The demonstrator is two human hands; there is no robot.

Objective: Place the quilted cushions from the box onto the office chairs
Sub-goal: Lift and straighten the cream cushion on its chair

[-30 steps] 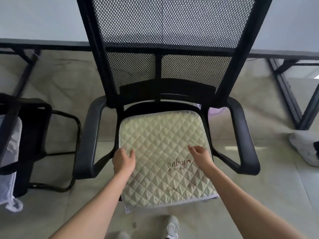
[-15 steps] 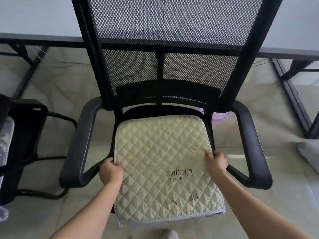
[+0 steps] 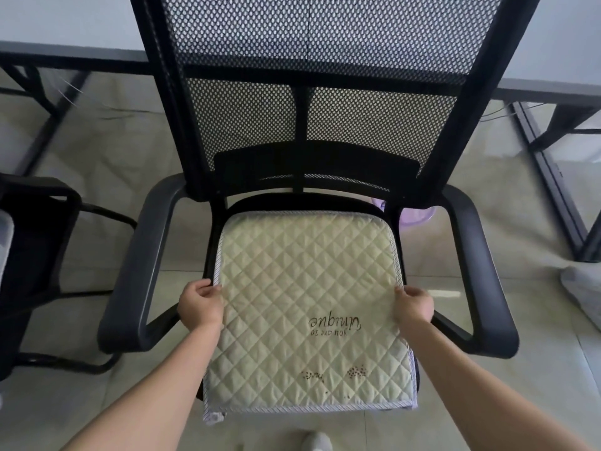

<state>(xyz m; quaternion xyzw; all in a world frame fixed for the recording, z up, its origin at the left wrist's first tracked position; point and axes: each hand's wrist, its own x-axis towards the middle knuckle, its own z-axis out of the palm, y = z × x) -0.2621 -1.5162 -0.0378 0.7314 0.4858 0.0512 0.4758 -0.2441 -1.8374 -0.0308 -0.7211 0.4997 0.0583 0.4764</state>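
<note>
Armrests [image 3: 136, 275] flank each hand [image 3: 199, 306] gripping the cushion [image 3: 305, 304] — second chair [image 3: 35, 242] left.

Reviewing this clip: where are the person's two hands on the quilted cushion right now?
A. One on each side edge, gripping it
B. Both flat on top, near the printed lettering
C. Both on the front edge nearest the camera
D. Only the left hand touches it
A: the left hand and the right hand each close on an opposite side edge of the quilted cushion, which lies on the office chair seat.
</note>
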